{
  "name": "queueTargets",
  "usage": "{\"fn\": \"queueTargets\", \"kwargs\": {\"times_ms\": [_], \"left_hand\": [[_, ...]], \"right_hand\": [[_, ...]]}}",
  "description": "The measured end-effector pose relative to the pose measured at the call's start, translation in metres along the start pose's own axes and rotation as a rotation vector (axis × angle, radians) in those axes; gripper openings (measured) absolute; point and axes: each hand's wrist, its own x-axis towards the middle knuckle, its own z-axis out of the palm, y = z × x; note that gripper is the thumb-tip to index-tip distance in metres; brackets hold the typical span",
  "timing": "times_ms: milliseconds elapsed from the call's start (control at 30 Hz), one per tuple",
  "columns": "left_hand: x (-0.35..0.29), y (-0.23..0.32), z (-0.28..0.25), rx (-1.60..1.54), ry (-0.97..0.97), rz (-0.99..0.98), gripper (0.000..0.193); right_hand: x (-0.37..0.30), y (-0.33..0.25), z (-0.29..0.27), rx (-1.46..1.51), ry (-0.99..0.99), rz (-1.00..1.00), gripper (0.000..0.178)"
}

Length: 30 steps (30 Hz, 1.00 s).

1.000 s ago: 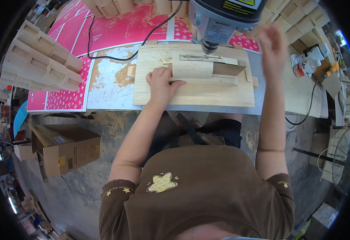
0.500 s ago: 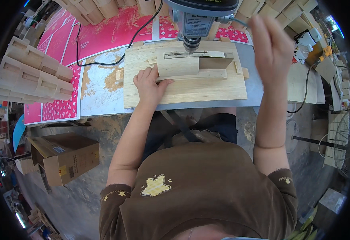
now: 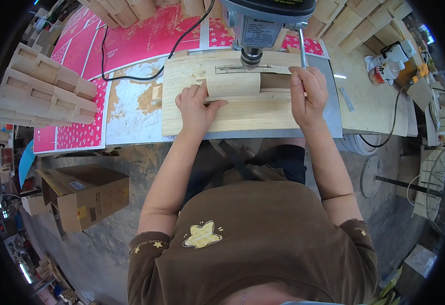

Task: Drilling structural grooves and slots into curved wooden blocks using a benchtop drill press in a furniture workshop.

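Note:
A pale wooden piece with a rounded face (image 3: 232, 85) lies in a jig of wooden strips on a light wooden board (image 3: 248, 118). My left hand (image 3: 197, 109) grips its left end, with the thumb along the front strip. Above the piece stands a bench drill press (image 3: 260, 29). Its chuck (image 3: 251, 56) is over the slotted strip at the back of the piece; the bit's tip cannot be made out. My right hand (image 3: 310, 94) is closed round the lower end of the drill's metal lever (image 3: 301, 48), in front of the jig's right end.
Stacked wooden pieces with rectangular recesses (image 3: 49, 89) stand at the left, and more (image 3: 357, 23) line the back. A black cable (image 3: 154, 76) crosses the pink sheet. Right of the board lie a small light-blue tool (image 3: 346, 99) and a tub (image 3: 385, 71). A cardboard box (image 3: 95, 195) sits on the floor.
My right hand has come down and toward the left, swinging the lever from nearly level to pointing down. My left hand stays at the wooden piece. The whole view has shifted slightly.

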Motion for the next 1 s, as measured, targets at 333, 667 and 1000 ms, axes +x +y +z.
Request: {"fn": "queueTargets", "kwargs": {"times_ms": [333, 667, 1000], "left_hand": [[0.007, 0.022, 0.016, -0.003, -0.026, 0.043, 0.062], [0.006, 0.025, 0.016, -0.055, -0.029, 0.0, 0.059], [0.008, 0.029, 0.02, -0.066, -0.03, 0.033, 0.058]], "right_hand": [[0.181, 0.009, 0.005, -0.079, 0.009, 0.143, 0.028], [0.094, -0.032, -0.041, -0.011, -0.138, 0.151, 0.021], [-0.011, 0.014, 0.012, 0.03, 0.054, -0.054, 0.01]]}}
